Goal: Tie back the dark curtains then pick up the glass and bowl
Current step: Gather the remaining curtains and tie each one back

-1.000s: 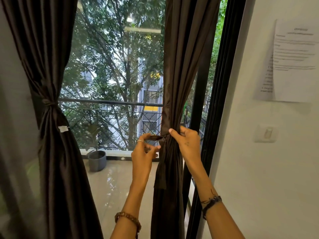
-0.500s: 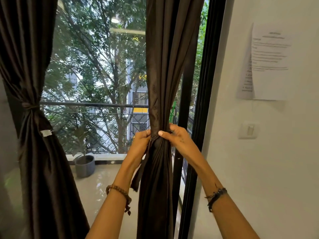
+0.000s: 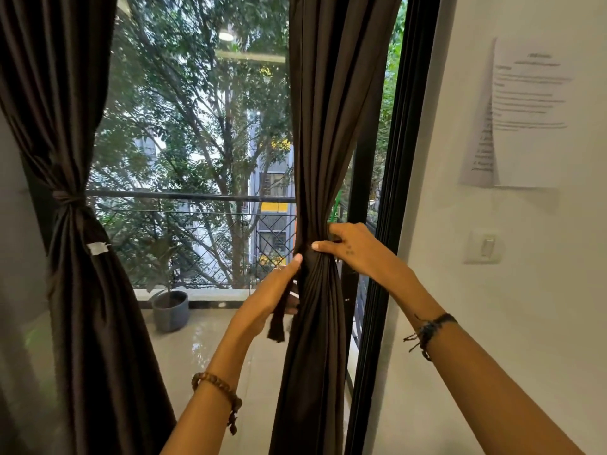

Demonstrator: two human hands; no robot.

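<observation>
Two dark brown curtains hang at a glass door. The left curtain (image 3: 75, 290) is gathered and bound by a tie (image 3: 67, 199) at its waist. The right curtain (image 3: 323, 133) is bunched at mid height between my hands. My right hand (image 3: 353, 249) grips the gathered fabric from the right, thumb across the front. My left hand (image 3: 271, 295) holds the dark tie strip (image 3: 278, 323), whose loose end hangs down beside the curtain. No glass or bowl is in view.
A black door frame (image 3: 391, 224) runs down just right of the curtain. The white wall at right carries a taped paper notice (image 3: 525, 113) and a light switch (image 3: 484, 247). Outside, a grey plant pot (image 3: 170, 310) stands on the balcony floor by a railing (image 3: 184, 196).
My left hand has dropped a little and now holds the tie strip with its end hanging. My right hand stays clamped on the bunched curtain. The camera shifted slightly.
</observation>
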